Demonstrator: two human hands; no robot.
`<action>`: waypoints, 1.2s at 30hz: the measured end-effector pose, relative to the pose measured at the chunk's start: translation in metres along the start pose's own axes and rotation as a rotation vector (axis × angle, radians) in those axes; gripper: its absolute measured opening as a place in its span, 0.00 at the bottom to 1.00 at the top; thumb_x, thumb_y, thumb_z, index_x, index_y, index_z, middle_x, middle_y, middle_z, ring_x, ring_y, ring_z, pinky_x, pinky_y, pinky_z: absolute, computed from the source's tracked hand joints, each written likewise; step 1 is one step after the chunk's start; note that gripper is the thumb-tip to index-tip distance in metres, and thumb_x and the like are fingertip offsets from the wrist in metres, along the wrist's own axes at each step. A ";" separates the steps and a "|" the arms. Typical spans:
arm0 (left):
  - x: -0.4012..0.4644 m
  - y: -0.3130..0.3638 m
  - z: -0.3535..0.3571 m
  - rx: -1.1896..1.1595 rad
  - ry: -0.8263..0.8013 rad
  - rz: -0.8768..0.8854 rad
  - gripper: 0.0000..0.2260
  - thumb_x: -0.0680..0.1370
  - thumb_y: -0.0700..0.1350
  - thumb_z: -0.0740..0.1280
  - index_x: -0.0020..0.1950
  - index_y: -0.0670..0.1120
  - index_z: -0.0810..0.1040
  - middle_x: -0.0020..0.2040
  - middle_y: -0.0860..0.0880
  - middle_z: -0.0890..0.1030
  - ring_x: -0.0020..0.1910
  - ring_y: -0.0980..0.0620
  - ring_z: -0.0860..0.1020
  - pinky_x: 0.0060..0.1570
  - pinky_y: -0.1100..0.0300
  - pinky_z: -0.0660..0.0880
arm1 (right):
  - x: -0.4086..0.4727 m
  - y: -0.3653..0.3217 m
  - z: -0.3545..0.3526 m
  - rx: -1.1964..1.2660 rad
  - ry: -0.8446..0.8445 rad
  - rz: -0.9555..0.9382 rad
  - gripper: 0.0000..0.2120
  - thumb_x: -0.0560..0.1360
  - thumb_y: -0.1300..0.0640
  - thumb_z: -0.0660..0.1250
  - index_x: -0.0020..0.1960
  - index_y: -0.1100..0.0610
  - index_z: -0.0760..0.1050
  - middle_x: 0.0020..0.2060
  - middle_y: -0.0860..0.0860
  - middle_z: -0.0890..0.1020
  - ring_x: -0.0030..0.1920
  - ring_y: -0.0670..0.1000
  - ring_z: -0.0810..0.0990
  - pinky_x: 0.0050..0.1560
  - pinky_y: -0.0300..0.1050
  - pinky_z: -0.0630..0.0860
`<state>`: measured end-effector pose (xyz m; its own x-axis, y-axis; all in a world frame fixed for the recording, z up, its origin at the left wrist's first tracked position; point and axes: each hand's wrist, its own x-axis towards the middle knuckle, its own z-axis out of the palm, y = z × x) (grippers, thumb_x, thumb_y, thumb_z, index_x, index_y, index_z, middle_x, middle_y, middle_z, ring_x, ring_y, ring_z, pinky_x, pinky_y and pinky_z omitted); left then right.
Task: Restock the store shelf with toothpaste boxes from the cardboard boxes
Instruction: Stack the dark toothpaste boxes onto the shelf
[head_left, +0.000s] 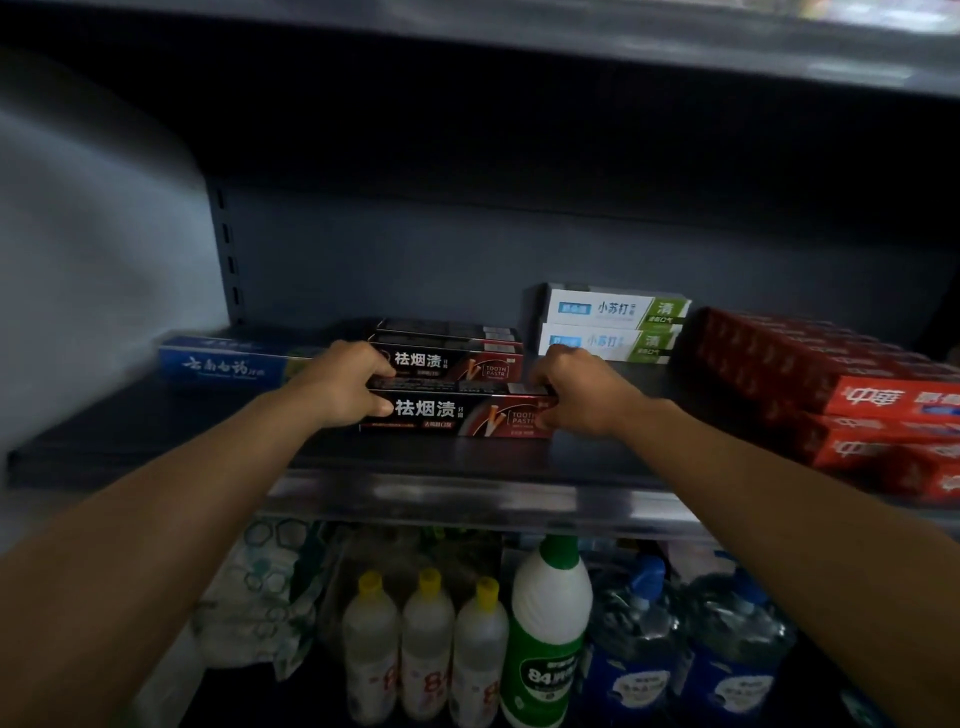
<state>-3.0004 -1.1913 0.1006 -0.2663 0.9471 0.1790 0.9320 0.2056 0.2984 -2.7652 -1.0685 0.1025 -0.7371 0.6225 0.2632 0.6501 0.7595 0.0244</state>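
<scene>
Dim store shelving fills the view; bottles (431, 644) stand below the shelf (156, 436). Near its front edge, left hand (340, 382) and right hand (582, 389) clasp the ends of a black toothpaste box (457, 413). Behind lie stacked black boxes (457, 345), then white-green boxes (613, 325).

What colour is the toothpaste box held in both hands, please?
Black and dark red toothpaste box, white lettering; head view.

You're in a shop: a dark metal shelf (156, 441) carries stacked toothpaste boxes (613, 325) along its back edge, and rows of cleaning bottles (545, 634) stand below.
</scene>
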 end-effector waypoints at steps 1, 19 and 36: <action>0.003 -0.002 0.001 0.003 0.010 -0.001 0.18 0.72 0.42 0.74 0.62 0.47 0.80 0.59 0.47 0.81 0.57 0.48 0.78 0.59 0.55 0.73 | 0.004 0.001 0.002 -0.006 0.010 -0.001 0.17 0.68 0.56 0.75 0.55 0.56 0.78 0.52 0.54 0.77 0.52 0.54 0.77 0.46 0.41 0.68; 0.051 -0.012 0.013 0.206 0.158 -0.056 0.16 0.72 0.43 0.74 0.59 0.45 0.81 0.57 0.44 0.77 0.56 0.45 0.76 0.58 0.50 0.74 | 0.054 0.002 0.022 -0.095 0.082 0.006 0.14 0.70 0.59 0.71 0.55 0.59 0.76 0.55 0.55 0.75 0.55 0.55 0.76 0.48 0.44 0.71; 0.041 -0.001 0.003 0.244 0.144 -0.033 0.13 0.73 0.45 0.72 0.57 0.44 0.80 0.53 0.45 0.78 0.50 0.47 0.76 0.51 0.52 0.76 | 0.052 -0.001 0.021 -0.099 0.107 -0.007 0.22 0.72 0.54 0.71 0.63 0.58 0.72 0.59 0.55 0.74 0.59 0.55 0.74 0.55 0.49 0.74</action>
<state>-3.0117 -1.1522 0.1045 -0.3133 0.8976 0.3100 0.9492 0.3055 0.0746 -2.8084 -1.0329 0.0956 -0.7209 0.5897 0.3641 0.6642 0.7378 0.1204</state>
